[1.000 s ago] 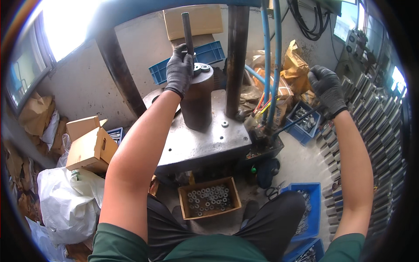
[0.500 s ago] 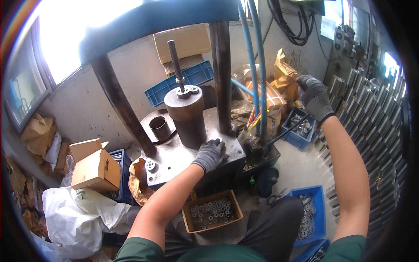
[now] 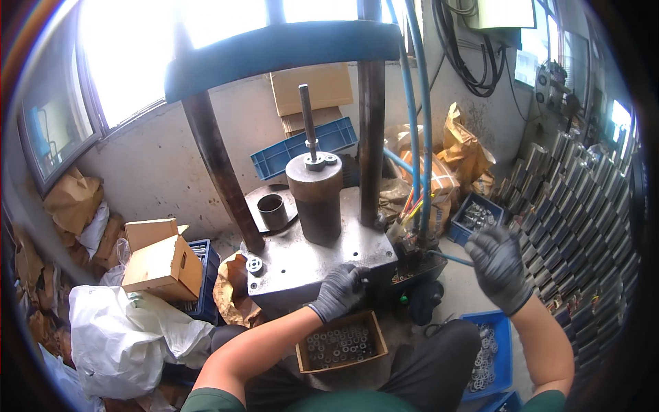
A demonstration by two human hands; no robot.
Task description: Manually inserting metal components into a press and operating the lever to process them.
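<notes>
Rod point(image 3: 307, 117) stands roughly upright on the round metal block point(image 3: 315, 202) on the bench point(image 3: 302, 264), ahead and slightly left of the nearer left hand point(image 3: 340, 292). Its fingers curl near the bench's front edge, contents hidden; the blurred right hand point(image 3: 500, 269) is by the lever point(image 3: 451, 258), grip impossible to tell.
</notes>
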